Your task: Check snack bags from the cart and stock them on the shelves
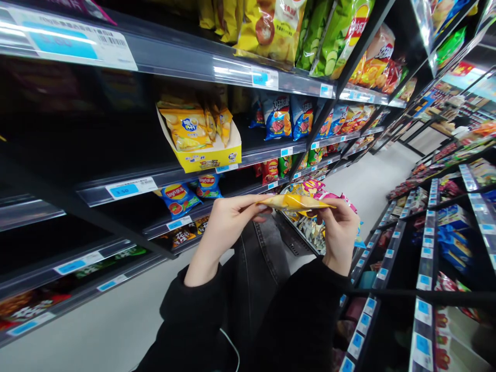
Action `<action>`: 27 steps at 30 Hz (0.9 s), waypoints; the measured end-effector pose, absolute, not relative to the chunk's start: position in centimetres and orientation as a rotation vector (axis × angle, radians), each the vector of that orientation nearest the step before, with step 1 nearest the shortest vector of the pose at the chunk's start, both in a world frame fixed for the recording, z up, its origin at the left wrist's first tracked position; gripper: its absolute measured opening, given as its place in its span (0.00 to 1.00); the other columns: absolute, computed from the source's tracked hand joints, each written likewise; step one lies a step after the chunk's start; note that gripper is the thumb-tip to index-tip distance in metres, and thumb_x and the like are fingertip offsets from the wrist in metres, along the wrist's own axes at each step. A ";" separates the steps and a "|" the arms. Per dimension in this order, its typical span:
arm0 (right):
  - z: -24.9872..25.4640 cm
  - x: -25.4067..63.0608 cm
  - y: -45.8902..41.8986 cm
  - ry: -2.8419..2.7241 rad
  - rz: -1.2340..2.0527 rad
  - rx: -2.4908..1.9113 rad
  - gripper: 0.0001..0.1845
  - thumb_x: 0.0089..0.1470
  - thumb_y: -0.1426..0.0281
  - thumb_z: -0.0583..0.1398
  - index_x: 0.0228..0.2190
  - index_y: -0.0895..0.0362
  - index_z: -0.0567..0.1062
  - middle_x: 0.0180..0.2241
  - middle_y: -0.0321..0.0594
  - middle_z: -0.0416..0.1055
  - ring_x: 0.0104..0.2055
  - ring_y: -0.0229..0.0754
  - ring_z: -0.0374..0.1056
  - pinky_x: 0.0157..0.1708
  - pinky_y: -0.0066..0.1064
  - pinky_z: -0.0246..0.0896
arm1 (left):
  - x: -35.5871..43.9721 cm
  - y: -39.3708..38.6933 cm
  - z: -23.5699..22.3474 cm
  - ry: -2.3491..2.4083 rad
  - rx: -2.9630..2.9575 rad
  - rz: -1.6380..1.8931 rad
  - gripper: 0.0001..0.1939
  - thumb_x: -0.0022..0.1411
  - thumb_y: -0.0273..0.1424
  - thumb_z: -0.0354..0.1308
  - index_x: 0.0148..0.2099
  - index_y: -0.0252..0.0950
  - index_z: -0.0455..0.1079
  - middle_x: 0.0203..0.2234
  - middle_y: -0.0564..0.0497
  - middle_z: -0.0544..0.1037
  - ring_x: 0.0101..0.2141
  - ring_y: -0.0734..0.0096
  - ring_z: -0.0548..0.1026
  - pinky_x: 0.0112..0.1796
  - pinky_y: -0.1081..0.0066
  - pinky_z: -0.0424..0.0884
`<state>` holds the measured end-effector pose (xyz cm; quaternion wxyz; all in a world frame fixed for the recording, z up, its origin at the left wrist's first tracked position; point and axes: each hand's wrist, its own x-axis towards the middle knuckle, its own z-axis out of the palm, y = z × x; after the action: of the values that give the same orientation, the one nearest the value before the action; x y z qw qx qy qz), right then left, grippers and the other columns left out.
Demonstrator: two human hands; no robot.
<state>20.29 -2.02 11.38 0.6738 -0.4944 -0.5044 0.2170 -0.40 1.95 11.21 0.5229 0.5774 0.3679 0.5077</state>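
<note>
A yellow snack bag (296, 202) is stretched flat between my two hands, seen nearly edge-on. My left hand (232, 219) pinches one end of it between thumb and fingers. At the other end, my right hand (341, 232) grips the corner. Just beyond the left hand, a yellow display box (211, 159) on the shelf holds similar yellow bags (186, 126). Below the held bag stands a dark basket (292, 240) with several colourful snack packets (315, 232) in it.
Black shelves with price tags (132, 187) run along the left, carrying blue chip bags (277, 116) and large yellow bags (271, 31). Another rack with blue packets (453, 237) lines the right. Between them a pale floor aisle (364, 178) leads away.
</note>
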 end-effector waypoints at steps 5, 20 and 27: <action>11.4 20.1 -2.0 -1.169 0.448 -0.998 0.17 0.54 0.57 0.59 0.23 0.56 0.74 0.24 0.37 0.71 0.28 0.37 0.67 0.27 0.28 0.60 | -1.2 2.4 10.7 0.773 1.312 1.324 0.11 0.53 0.36 0.59 0.32 0.34 0.79 0.34 0.45 0.81 0.36 0.60 0.79 0.30 0.70 0.76; 11.7 18.7 -0.8 -1.259 0.419 -1.238 0.10 0.51 0.64 0.61 0.23 0.55 0.70 0.22 0.32 0.67 0.25 0.35 0.62 0.25 0.27 0.57 | 0.2 3.1 10.5 0.976 1.096 1.561 0.11 0.41 0.27 0.68 0.32 0.35 0.75 0.23 0.55 0.78 0.24 0.75 0.75 0.29 0.74 0.73; 11.4 18.3 0.1 -1.314 0.326 -1.276 0.15 0.56 0.63 0.56 0.22 0.55 0.62 0.20 0.30 0.57 0.23 0.32 0.55 0.25 0.26 0.52 | 1.4 4.0 10.2 0.960 0.789 1.659 0.13 0.30 0.24 0.71 0.24 0.34 0.74 0.16 0.56 0.75 0.19 0.76 0.71 0.23 0.73 0.71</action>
<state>18.26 0.12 11.43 0.5977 -0.5499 -0.5663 0.1403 1.39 3.99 10.22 0.5093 0.3277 0.3985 0.6888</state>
